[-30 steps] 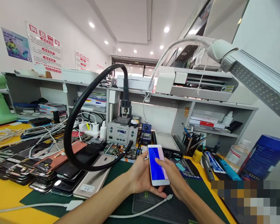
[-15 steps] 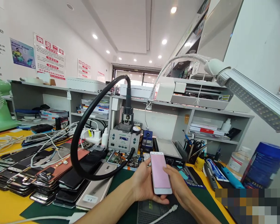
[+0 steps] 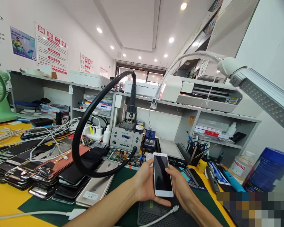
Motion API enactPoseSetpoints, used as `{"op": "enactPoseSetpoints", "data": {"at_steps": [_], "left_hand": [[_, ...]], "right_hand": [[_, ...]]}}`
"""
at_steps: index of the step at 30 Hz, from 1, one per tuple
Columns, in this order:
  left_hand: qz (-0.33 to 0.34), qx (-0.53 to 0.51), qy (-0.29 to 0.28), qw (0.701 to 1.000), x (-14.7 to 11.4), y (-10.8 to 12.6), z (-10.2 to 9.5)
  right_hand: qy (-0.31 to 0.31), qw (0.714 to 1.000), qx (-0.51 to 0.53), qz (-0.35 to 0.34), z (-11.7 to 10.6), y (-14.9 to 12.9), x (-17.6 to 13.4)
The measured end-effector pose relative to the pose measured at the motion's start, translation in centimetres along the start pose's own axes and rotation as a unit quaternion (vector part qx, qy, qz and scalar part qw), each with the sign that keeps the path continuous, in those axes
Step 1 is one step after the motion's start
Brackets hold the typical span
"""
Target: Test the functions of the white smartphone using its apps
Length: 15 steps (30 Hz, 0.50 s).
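Observation:
A white smartphone [image 3: 162, 176] is held upright and slightly tilted in front of me, its screen dark. My left hand [image 3: 144, 179] cradles it from the left and below, with fingers passing under its lower end. At its right edge, my right hand [image 3: 180, 186] grips the side, the thumb at the screen's right border. Some fingers of both hands are hidden behind the phone. Below the hands lies a dark textured mat [image 3: 151, 211], with a white cable's plug [image 3: 174, 208] over it.
Stacks of old phones and screens [image 3: 44, 167] fill the left side. A black hose [image 3: 78, 142] arches from a rework station [image 3: 125, 137]. A tray of circuit boards [image 3: 125, 157] sits behind my left hand. To the right are a tool holder [image 3: 197, 151], bottles and a lamp [image 3: 262, 91].
The phone's screen has gone from a plain pink glow to dark. Both hands keep hold of the phone, and the camera view has shifted slightly.

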State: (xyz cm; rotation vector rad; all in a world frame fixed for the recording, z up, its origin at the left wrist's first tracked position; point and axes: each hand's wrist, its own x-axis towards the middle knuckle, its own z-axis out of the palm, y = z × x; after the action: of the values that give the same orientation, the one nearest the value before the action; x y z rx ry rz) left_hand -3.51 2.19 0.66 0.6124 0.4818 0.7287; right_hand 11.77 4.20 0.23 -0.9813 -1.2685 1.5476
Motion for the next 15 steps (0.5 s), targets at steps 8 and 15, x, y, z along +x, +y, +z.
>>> {"op": "enactPoseSetpoints", "data": {"at_steps": [8, 15], "left_hand": [[0.002, -0.002, 0.029, 1.000, -0.01, -0.15, 0.34], [0.013, -0.027, 0.025, 0.999, -0.23, -0.02, 0.39]], "right_hand": [[0.016, 0.995, -0.097, -0.011, 0.20, -0.01, -0.23], [-0.059, 0.997, 0.041, 0.038, -0.38, -0.75, -0.34]]}}
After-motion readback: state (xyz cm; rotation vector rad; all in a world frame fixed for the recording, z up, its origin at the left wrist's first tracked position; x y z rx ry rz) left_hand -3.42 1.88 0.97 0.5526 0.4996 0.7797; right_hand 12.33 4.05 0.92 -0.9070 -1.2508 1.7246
